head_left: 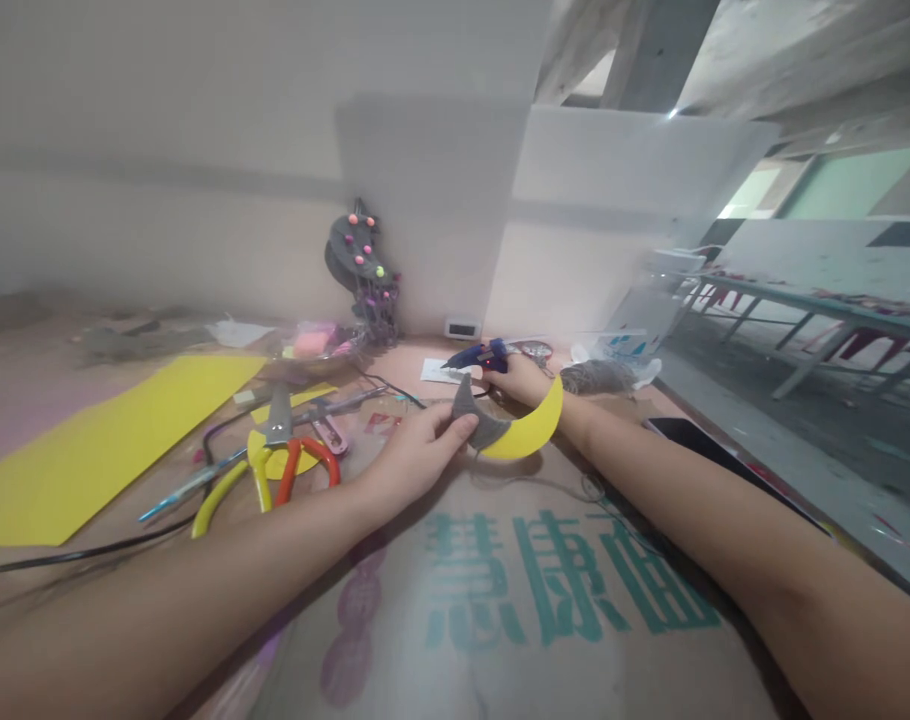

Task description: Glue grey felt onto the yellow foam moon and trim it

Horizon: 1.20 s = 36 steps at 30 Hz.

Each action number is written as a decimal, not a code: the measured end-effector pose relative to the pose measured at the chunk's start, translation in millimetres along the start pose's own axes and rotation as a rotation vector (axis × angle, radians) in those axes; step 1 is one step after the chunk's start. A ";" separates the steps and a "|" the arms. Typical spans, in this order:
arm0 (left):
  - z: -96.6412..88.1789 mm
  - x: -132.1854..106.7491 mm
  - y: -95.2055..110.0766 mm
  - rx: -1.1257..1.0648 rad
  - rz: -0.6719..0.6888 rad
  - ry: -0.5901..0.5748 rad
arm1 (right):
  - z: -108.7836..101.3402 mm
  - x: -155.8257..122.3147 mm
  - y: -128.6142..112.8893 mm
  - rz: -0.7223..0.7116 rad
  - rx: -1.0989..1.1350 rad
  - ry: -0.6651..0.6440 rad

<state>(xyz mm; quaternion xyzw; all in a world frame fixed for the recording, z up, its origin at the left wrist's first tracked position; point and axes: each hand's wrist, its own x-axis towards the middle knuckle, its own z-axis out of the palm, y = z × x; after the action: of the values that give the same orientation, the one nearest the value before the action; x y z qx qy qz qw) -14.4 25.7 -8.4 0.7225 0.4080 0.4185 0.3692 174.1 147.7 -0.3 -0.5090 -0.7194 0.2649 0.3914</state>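
Left hand (417, 450): fingers pinch the crescent (513, 440) by its grey end, above the cardboard (560, 680), presumably keeping the yellow end clear. Right hand (526, 380), farther: fingers grasp the glue gun (470, 357).

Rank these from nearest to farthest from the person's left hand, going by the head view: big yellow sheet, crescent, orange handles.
1. Crescent: in the left hand, held by its grey end.
2. Orange handles: left of that hand.
3. Big yellow sheet: farther left, on the table.
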 end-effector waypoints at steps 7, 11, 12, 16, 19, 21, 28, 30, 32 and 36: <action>0.8 2.2 -4.9 -0.075 -0.056 0.020 | -29.8 -12.3 -18.2 0.033 0.016 0.035; -0.6 4.8 -8.0 -0.077 -0.113 0.048 | -54.5 -40.2 -34.4 0.014 0.056 0.060; -0.9 5.4 -8.7 -0.076 -0.122 0.058 | -60.0 -50.0 -37.6 0.009 0.073 0.060; -1.6 7.0 -11.6 -0.061 -0.135 0.086 | -74.9 -93.4 -41.1 -0.001 0.039 0.064; -2.3 6.9 -12.8 -0.019 -0.151 0.114 | -74.2 -123.1 -36.0 -0.055 -0.092 0.096; -3.2 6.1 -11.2 -0.006 -0.164 0.123 | -68.2 -138.8 -33.7 -0.072 -0.135 0.111; -6.0 4.1 1.0 -0.001 -0.169 0.074 | -48.8 -157.4 -41.3 -0.117 -0.170 -0.055; -5.7 4.7 0.4 0.006 -0.155 0.078 | -47.4 -156.7 -41.3 -0.101 -0.151 -0.088; -5.0 5.4 -0.7 0.014 -0.157 0.082 | -46.2 -156.0 -40.7 -0.073 -0.100 -0.098; -4.0 5.5 0.7 0.013 -0.197 0.100 | -44.0 -155.7 -43.3 -0.029 -0.011 -0.138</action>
<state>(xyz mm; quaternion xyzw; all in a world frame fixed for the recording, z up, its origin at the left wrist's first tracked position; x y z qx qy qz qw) -16.0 31.1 -4.6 0.6597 0.4976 0.4131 0.3829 215.3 -14.2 12.1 -0.4810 -0.7536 0.2897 0.3417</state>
